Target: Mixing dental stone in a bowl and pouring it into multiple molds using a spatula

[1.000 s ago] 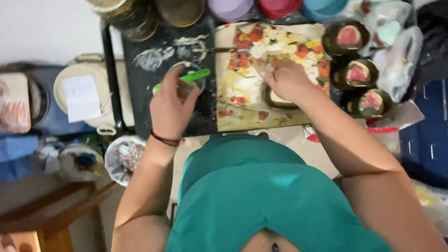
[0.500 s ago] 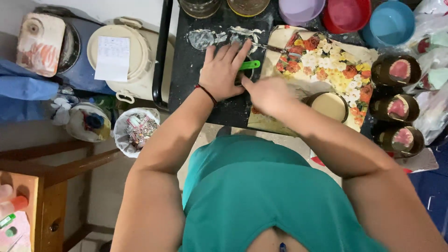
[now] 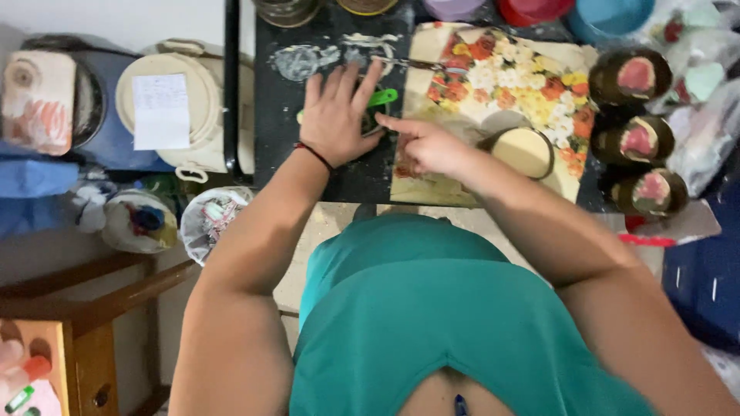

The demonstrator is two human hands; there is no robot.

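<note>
1. Risk, as a guess: the left hand (image 3: 337,115) could smear the wet paste (image 3: 302,60) just beyond its fingers.
2. Left grip: wide open, palm pressing the green tool (image 3: 381,98) flat on the black desk (image 3: 339,173).
3. Right hand (image 3: 428,146): curled, empty, forefinger pointing at the tool, resting on the floral sheet (image 3: 505,85).

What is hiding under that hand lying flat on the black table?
Under the left hand a green tool pokes out, resting on the black table. Most of the tool is covered by the palm.
</note>
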